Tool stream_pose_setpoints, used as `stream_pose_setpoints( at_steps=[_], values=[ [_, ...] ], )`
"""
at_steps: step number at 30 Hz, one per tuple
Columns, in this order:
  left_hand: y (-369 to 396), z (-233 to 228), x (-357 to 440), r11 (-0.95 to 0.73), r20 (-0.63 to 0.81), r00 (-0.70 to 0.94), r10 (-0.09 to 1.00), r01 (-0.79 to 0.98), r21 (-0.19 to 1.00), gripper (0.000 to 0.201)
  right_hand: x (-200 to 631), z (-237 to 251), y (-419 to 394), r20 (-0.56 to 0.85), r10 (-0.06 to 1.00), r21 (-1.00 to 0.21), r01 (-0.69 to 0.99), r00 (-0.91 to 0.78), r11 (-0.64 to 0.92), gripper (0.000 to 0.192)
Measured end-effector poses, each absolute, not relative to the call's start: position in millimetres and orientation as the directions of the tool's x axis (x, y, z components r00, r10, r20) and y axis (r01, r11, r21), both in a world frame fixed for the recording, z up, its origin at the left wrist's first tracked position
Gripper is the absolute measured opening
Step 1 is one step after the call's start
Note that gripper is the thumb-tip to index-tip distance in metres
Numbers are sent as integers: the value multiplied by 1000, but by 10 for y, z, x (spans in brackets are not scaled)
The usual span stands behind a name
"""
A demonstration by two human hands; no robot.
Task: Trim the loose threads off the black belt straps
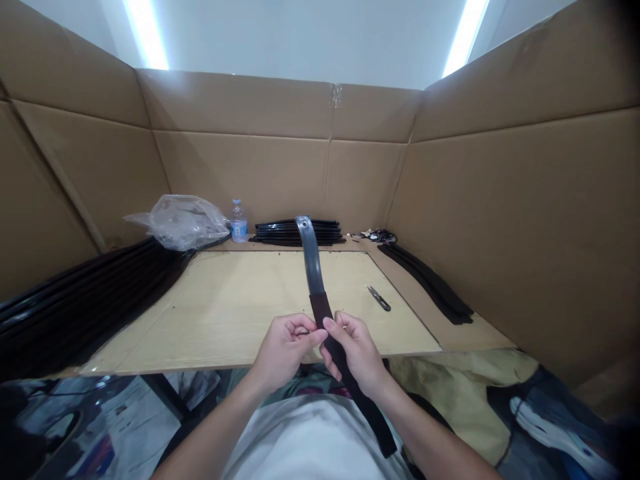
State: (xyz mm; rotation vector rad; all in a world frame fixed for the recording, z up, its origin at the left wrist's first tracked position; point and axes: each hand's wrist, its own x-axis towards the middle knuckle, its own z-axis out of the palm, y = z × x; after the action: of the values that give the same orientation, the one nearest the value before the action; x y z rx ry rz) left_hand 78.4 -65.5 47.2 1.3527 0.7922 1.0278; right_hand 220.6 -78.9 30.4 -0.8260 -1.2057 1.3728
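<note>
A curved, glossy dark strip (313, 260) with a hole near its far end stands out over the board, angled away from me. Its near part runs inside a black fabric sleeve (367, 403), whose tail hangs down over my lap. My right hand (359, 353) is closed around the sleeve, thumb on top and fingers beneath. From the other side, my left hand (284, 347) pinches at the sleeve's left edge with thumb and forefinger. Exactly what lies between those fingertips is partly hidden. Thread snips (380, 299) lie on the board to the right of the strip.
Cardboard walls enclose the pale board (240, 300). Many dark strips (100, 300) are piled at left, beside a clear plastic bag (187, 223) and water bottle (239, 223). Another stack of strips (280, 232) sits at the back. Flat black sleeves (425, 280) lie at right near a dark tangle (383, 236).
</note>
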Motion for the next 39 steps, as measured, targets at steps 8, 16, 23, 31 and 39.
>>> stream_pose_setpoints(
  at_steps=[8, 16, 23, 31, 39],
  values=[
    [-664, 486, 789, -60, 117, 407, 906, -148, 987, 24, 2187, 295, -775, 131, 978, -959, -270, -160, 84, 36],
    [-672, 494, 812, -78, 123, 388, 914, -128, 989, 26, 2198, 272, -782, 129, 978, -958, -277, -166, 79, 35],
    [-668, 509, 797, -72, 139, 387, 912, -181, 981, 23, 2222, 311, -765, 155, 954, -930, -363, -256, 53, 31],
    [-574, 502, 712, -157, 181, 235, 955, -115, 981, 26, 2265, 349, -774, 192, 938, -893, -448, -290, 44, 22],
    [-523, 425, 725, -126, 162, 249, 955, -155, 980, 22, 2252, 267, -710, 161, 959, -898, -437, -234, 44, 33]
  ],
)
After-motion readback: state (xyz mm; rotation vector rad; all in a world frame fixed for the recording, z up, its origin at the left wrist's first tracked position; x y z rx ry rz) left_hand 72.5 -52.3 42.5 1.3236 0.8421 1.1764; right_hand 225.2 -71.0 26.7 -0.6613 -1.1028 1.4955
